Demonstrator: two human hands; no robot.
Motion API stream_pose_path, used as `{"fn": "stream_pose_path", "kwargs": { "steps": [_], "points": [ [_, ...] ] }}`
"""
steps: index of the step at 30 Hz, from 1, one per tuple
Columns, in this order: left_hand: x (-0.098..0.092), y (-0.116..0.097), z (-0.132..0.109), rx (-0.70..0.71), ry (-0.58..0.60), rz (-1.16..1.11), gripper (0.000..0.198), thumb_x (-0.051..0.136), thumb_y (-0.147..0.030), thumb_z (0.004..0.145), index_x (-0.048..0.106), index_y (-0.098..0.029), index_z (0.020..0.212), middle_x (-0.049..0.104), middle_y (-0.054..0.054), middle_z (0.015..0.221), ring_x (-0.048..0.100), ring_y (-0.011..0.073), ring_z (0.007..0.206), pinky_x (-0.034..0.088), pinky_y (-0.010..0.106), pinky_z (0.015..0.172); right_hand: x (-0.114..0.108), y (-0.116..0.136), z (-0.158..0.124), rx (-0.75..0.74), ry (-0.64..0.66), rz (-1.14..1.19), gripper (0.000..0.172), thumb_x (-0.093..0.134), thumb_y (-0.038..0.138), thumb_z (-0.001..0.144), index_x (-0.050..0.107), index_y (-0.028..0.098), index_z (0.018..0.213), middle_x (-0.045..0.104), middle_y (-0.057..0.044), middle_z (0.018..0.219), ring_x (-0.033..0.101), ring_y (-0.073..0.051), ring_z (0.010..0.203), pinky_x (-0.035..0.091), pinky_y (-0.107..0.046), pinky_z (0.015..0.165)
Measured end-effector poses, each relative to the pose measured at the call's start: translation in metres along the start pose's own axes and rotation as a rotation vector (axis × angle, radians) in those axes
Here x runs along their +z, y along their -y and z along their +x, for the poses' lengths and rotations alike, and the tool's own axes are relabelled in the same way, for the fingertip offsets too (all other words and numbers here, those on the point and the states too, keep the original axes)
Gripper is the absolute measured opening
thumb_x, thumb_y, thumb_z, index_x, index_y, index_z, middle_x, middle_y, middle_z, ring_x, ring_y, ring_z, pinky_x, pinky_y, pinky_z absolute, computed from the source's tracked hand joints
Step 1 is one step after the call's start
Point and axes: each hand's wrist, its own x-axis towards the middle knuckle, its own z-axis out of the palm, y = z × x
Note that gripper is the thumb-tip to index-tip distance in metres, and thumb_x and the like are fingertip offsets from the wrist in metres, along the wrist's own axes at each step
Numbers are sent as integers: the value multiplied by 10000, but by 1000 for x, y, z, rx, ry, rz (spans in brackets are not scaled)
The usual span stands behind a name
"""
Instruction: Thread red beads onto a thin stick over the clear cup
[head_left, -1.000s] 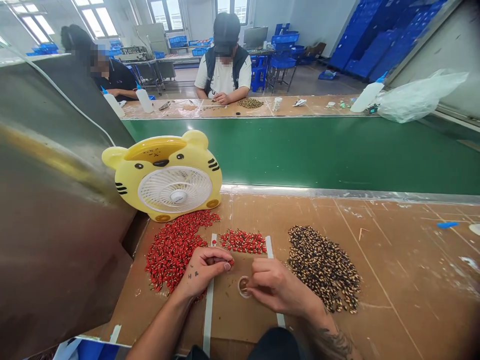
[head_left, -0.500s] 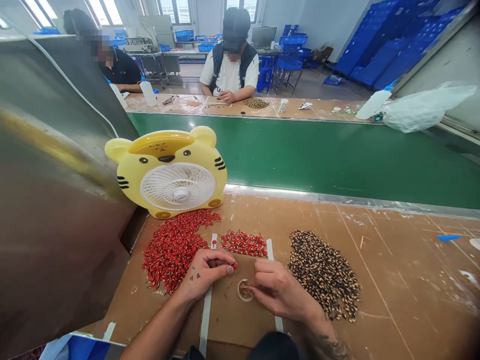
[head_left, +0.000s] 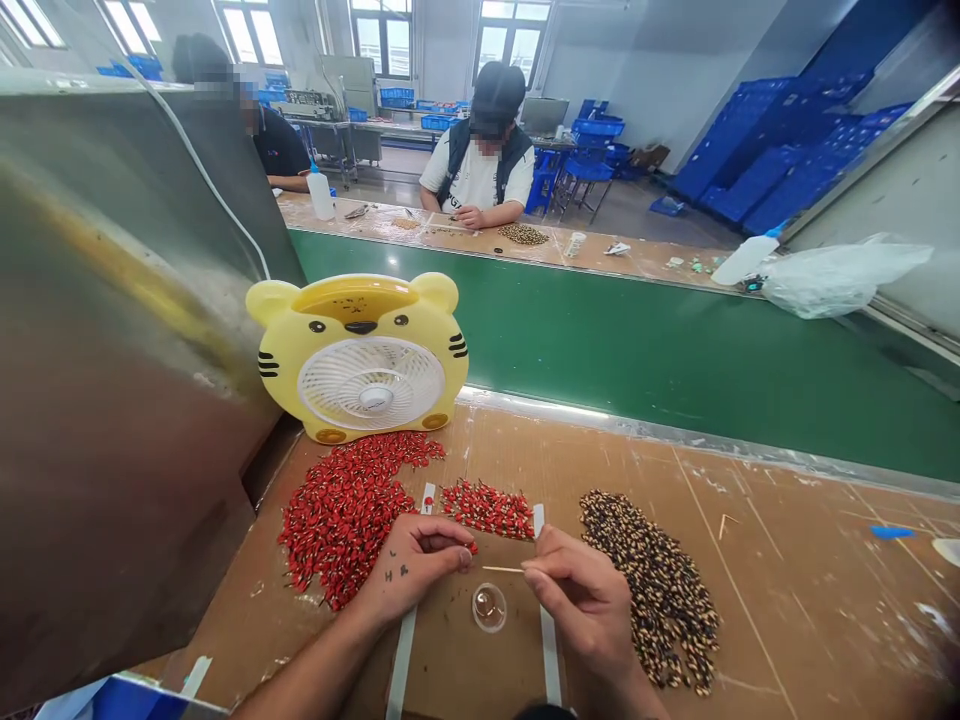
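Red beads (head_left: 341, 520) lie on cardboard (head_left: 795, 590) in a workshop (head_left: 622, 205).

A yellow tiger-shaped desk fan (head_left: 367, 385) is standing just beside a steel panel (head_left: 112, 350), with a green conveyor belt (head_left: 637, 350) stretching away past it. Across the belt, a co-worker in a white T-shirt and dark vest (head_left: 480, 170) is sitting and working at the far surface (head_left: 600, 258), while a second co-worker in a dark shirt (head_left: 277, 145) is sitting further left. A white squeeze bottle (head_left: 746, 260) and a plastic bag (head_left: 844, 280) are lying at the far right, and blue crates (head_left: 780, 160) are piling up behind.
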Motion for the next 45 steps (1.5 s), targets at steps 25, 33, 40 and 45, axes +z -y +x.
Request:
{"fn": "stream_pose_path", "kwargs": {
  "steps": [25, 33, 40, 45],
  "points": [
    [2, -5, -5, -3, 57, 69, 86, 785, -172, 669, 780, -140, 748, 741, 43, 719, 642, 132, 639, 492, 220, 641, -2, -5, -2, 64, -34, -1, 157, 604, 180, 888, 633, 200, 735, 528, 19, 622, 484, -137, 581, 371, -267, 567],
    [-2, 1, -2, -18, 30, 1, 128, 819, -204, 645, 777, -139, 747, 736, 36, 669, 643, 127, 598, 495, 218, 620, -11, -4, 3, 84, 374, -260, 217, 609, 274, 911, 641, 184, 716, 570, -3, 641, 536, -142, 619, 373, -255, 583],
    [-5, 1, -3, -42, 3, -102, 155, 836, -229, 643, 770, -144, 754, 748, 39, 668, 663, 134, 610, 503, 218, 631, -42, 2, 11, 269, 210, -533, 217, 550, 298, 953, 676, 199, 807, 657, -32, 758, 590, -172, 686, 437, -286, 640],
    [-6, -1, -4, -49, 10, -181, 167, 849, -234, 633, 767, -147, 750, 743, 35, 655, 667, 133, 608, 513, 216, 632, -78, 3, -5, 284, 312, -784, 132, 599, 167, 885, 719, 222, 872, 697, -47, 833, 617, -225, 819, 485, -349, 753]
  ]
}}
